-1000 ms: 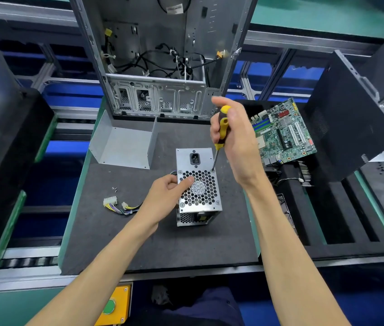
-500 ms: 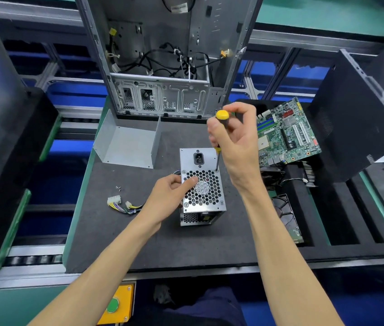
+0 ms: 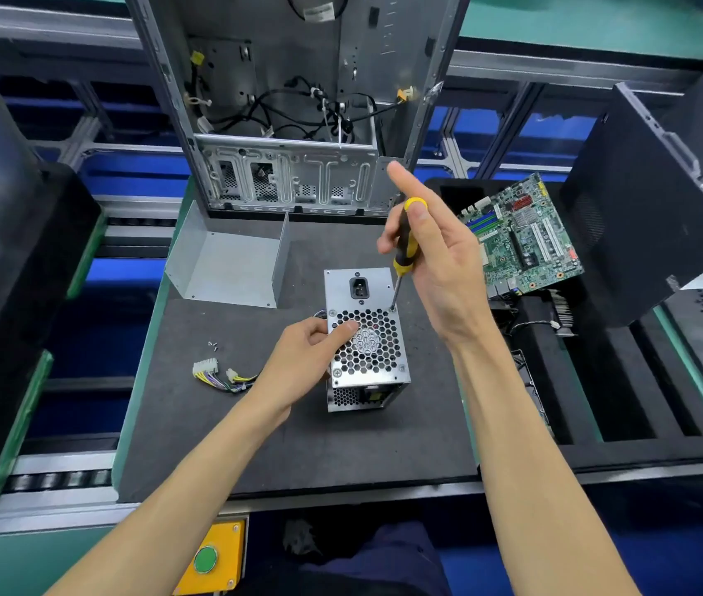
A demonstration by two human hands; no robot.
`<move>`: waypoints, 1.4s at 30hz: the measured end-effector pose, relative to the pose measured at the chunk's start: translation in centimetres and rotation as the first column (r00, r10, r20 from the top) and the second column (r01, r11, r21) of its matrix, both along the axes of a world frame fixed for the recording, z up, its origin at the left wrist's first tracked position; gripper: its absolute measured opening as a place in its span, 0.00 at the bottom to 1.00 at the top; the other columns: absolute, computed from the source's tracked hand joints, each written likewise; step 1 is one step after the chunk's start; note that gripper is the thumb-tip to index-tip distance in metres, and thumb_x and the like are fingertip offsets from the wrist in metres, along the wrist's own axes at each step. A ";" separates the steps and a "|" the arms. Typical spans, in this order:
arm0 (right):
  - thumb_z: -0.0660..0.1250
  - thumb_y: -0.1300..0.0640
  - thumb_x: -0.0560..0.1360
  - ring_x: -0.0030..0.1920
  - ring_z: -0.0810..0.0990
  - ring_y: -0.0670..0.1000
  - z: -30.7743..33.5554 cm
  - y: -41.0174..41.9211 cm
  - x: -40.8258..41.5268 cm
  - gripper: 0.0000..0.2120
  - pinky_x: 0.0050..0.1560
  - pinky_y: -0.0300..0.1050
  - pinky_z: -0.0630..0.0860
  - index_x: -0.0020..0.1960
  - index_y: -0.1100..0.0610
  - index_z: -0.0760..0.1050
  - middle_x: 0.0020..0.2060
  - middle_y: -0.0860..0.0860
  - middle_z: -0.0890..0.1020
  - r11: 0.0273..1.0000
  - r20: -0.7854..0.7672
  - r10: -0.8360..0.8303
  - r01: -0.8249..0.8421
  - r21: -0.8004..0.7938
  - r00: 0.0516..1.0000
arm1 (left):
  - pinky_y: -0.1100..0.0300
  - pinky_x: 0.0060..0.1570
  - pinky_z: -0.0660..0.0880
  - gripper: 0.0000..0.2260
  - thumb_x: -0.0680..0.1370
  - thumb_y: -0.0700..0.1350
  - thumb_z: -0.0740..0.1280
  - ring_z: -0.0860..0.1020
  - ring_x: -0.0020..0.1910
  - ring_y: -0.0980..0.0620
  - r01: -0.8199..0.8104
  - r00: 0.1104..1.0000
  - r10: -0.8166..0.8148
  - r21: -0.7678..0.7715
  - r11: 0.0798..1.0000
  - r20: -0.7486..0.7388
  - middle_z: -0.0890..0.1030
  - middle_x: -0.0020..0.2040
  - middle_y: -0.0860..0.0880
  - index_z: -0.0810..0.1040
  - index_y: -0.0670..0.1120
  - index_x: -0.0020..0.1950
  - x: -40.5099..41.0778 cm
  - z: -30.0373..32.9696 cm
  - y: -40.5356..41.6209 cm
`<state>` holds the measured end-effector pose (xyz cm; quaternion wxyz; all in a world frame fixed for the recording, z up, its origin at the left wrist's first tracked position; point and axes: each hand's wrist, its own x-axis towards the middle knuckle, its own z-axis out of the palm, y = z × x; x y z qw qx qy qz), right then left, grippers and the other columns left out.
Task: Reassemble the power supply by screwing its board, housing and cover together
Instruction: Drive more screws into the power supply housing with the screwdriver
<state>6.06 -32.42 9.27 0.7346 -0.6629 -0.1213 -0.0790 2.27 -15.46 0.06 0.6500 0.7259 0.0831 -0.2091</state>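
Yellow-capped screwdriver [image 3: 403,243], pinched by the right hand [image 3: 440,268], seemingly meets a corner screw; left hand [image 3: 304,359] grips the power supply [image 3: 365,337].

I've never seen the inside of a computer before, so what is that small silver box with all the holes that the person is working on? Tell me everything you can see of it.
The power supply is a small bare-metal box standing on the dark mat. Its top face carries a black socket above a honeycomb grille with a fan behind. Coloured wires trail out to its left. The left hand steadies it, thumb on the grille. The right hand holds a yellow-and-black screwdriver, tip at the grille's upper right corner.
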 end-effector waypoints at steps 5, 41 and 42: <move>0.51 0.48 0.86 0.34 0.72 0.51 -0.2 0.1 0.4 0.17 0.40 0.47 0.70 0.69 0.52 0.71 0.32 0.51 0.75 0.999 -0.042 0.020 -0.019 0.026 0.999 | 0.55 0.48 0.76 0.23 0.77 0.64 0.66 0.78 0.47 0.55 -0.024 0.953 -0.143 0.535 0.844 0.267 0.78 0.53 0.53 0.72 0.50 0.64 0.0 2.1 0.5; 0.72 0.53 0.79 0.35 0.83 0.45 -4.5 -5.2 -0.9 0.06 0.39 0.30 0.75 0.51 0.53 0.88 0.41 0.50 0.86 0.825 -0.272 0.060 -0.200 -0.528 0.961 | 0.54 0.42 0.70 0.11 0.77 0.54 0.71 0.73 0.42 0.49 0.052 0.381 -0.858 0.918 0.392 0.345 0.75 0.40 0.53 0.73 0.49 0.45 5.2 19.7 -5.4; 0.72 0.53 0.79 0.35 0.82 0.45 -4.6 -5.3 -0.7 0.06 0.39 0.31 0.76 0.51 0.53 0.88 0.39 0.49 0.86 0.835 -0.279 0.072 -0.211 -0.508 0.957 | 0.53 0.44 0.72 0.11 0.77 0.55 0.70 0.74 0.43 0.48 0.036 0.386 -0.860 0.926 0.375 0.334 0.77 0.42 0.52 0.73 0.49 0.46 5.3 19.7 -5.7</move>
